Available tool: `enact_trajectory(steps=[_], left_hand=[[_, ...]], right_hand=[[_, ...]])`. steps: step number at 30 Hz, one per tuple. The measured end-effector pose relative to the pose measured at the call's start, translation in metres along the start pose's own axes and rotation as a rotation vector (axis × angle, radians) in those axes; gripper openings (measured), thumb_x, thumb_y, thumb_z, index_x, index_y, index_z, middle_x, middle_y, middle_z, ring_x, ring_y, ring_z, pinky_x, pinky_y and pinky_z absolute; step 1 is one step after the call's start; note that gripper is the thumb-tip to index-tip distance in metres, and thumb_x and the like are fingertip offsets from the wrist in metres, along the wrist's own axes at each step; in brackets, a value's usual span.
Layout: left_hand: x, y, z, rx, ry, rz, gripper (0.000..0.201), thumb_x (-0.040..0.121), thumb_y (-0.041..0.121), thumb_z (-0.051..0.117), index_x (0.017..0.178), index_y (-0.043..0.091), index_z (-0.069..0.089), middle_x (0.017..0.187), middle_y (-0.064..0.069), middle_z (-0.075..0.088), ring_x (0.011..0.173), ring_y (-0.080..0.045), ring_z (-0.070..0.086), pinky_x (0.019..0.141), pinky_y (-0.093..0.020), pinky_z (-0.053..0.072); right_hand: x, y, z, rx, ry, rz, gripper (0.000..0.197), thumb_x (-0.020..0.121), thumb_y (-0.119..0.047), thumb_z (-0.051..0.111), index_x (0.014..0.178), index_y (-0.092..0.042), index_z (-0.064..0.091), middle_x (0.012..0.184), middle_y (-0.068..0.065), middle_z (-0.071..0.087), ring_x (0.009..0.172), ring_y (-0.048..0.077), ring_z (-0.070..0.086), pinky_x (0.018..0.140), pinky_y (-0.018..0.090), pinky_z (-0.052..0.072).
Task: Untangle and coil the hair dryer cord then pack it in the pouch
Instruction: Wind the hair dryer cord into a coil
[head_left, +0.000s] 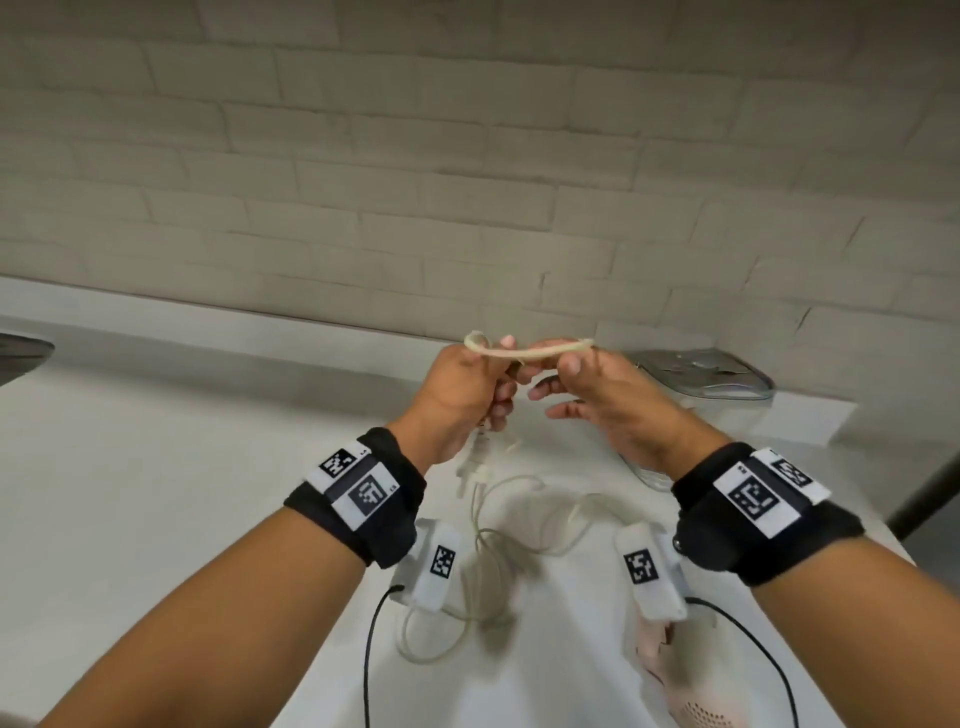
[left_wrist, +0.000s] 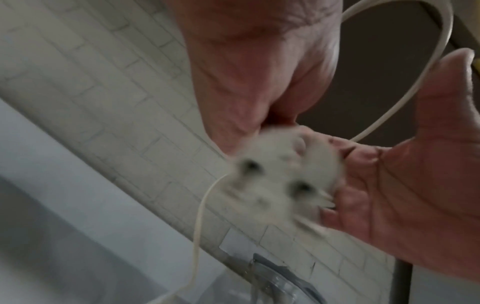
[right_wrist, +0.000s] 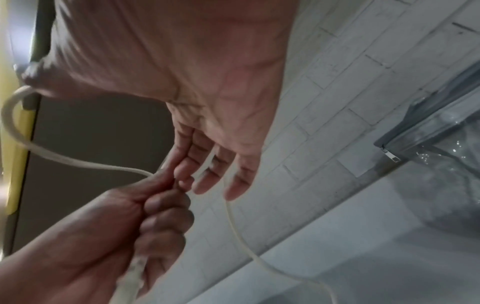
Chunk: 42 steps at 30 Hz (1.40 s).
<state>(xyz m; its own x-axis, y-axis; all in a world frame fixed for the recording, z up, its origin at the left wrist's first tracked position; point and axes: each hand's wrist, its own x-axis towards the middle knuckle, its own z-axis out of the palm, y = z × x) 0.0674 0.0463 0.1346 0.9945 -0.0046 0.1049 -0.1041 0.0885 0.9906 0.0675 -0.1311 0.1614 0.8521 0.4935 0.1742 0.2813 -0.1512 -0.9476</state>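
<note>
Both hands are raised above the counter with a loop of the cream hair dryer cord (head_left: 524, 352) stretched between them. My left hand (head_left: 485, 387) grips the cord just above its white plug (head_left: 475, 465), which hangs below the fist. In the left wrist view the blurred plug (left_wrist: 280, 181) lies against the palm. My right hand (head_left: 563, 371) pinches the loop between thumb and forefinger, its other fingers spread loosely. The rest of the cord (head_left: 501, 545) lies tangled on the counter. The pink hair dryer (head_left: 683, 691) shows at the bottom edge. The clear pouch (head_left: 711, 376) with a grey zipper stands at the back right.
A white counter (head_left: 156, 467) runs up to a pale brick wall (head_left: 467, 156). A dark round object (head_left: 21, 353) pokes in at the far left. A dark post (head_left: 930, 493) stands off the counter's right edge. Black wires trail from both wrist cameras.
</note>
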Motion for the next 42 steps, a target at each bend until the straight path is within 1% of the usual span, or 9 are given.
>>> enact_trajectory(steps=[2,5,11,14,18,24,31,36,42], left_hand=[[-0.003,0.01,-0.006,0.054,0.037,0.009,0.041,0.102,0.041,0.051,0.076,0.012,0.06,0.052,0.003,0.032,0.043,-0.012,0.026,0.045,-0.02,0.021],[-0.008,0.031,-0.017,0.146,-0.018,0.016,0.041,0.102,0.04,0.051,0.073,0.012,0.058,0.052,0.003,0.027,0.046,-0.011,0.019,0.046,-0.021,0.014],[-0.015,0.062,-0.03,0.322,-0.119,0.063,0.047,0.098,0.044,0.057,0.063,0.013,0.055,0.051,0.002,0.028,0.047,-0.014,0.02,0.049,-0.029,0.014],[-0.013,0.07,-0.033,0.369,-0.134,0.094,0.03,0.096,0.029,0.064,0.077,0.006,0.063,0.056,0.0,0.041,0.048,-0.017,0.036,0.05,-0.029,0.03],[-0.016,0.082,-0.019,0.433,-0.22,0.118,0.023,0.093,0.024,0.068,0.084,0.003,0.068,0.055,0.004,0.045,0.048,-0.013,0.037,0.049,-0.025,0.029],[-0.021,0.1,-0.033,0.66,-0.119,0.323,0.042,0.09,0.036,0.071,0.056,0.014,0.06,0.045,0.007,0.03,0.042,-0.011,0.022,0.042,-0.022,0.02],[-0.01,0.094,-0.129,0.415,0.268,0.335,0.043,0.087,0.046,0.069,0.064,0.011,0.064,0.055,-0.005,0.03,0.051,-0.016,0.02,0.043,-0.018,0.019],[-0.017,0.08,-0.118,0.108,0.035,0.128,0.046,0.083,0.049,0.07,0.057,0.016,0.05,0.05,0.005,0.025,0.043,-0.008,0.017,0.046,-0.023,0.009],[-0.036,0.086,-0.087,-0.329,-0.443,0.11,0.053,0.08,0.05,0.074,0.051,0.024,0.038,0.049,0.004,0.015,0.041,-0.014,0.012,0.045,-0.03,0.01]], right_hand=[[0.006,0.003,-0.002,-0.079,0.189,-0.047,0.085,0.051,-0.085,0.072,0.075,-0.004,0.062,0.073,0.004,0.06,0.07,0.015,0.055,0.072,0.03,0.046],[0.018,0.003,-0.004,-0.284,0.537,-0.112,0.069,0.057,-0.066,0.085,0.083,-0.016,0.045,0.082,0.001,0.046,0.069,0.012,0.043,0.062,0.024,0.039],[0.038,-0.02,-0.013,-0.565,0.919,-0.322,0.068,0.064,-0.048,0.088,0.098,-0.011,0.041,0.113,0.004,0.035,0.104,0.026,0.044,0.091,0.034,0.044],[0.038,-0.032,-0.014,-0.667,0.771,-0.546,0.043,0.077,-0.024,0.081,0.098,-0.008,0.047,0.099,0.001,0.048,0.086,0.016,0.047,0.076,0.026,0.041],[0.04,-0.039,-0.002,-0.769,0.322,-0.38,0.02,0.084,-0.017,0.068,0.078,-0.022,0.049,0.062,-0.007,0.052,0.057,0.015,0.048,0.054,0.033,0.042],[0.033,-0.037,-0.036,-0.782,0.282,-0.334,0.047,0.086,-0.043,0.072,0.051,-0.023,0.047,0.043,-0.008,0.043,0.043,0.01,0.037,0.044,0.028,0.035],[0.017,-0.034,-0.09,-0.707,0.391,-0.207,0.055,0.093,-0.038,0.069,0.054,-0.007,0.047,0.05,0.004,0.035,0.044,0.011,0.029,0.043,0.023,0.026],[0.017,-0.039,-0.079,-0.588,0.332,-0.136,0.058,0.094,-0.045,0.065,0.058,-0.009,0.038,0.055,0.005,0.026,0.045,0.013,0.022,0.045,0.023,0.021],[0.038,-0.02,-0.074,-0.651,0.356,0.182,0.052,0.099,-0.051,0.048,0.068,-0.009,0.047,0.06,0.007,0.043,0.057,0.024,0.041,0.059,0.033,0.033]])
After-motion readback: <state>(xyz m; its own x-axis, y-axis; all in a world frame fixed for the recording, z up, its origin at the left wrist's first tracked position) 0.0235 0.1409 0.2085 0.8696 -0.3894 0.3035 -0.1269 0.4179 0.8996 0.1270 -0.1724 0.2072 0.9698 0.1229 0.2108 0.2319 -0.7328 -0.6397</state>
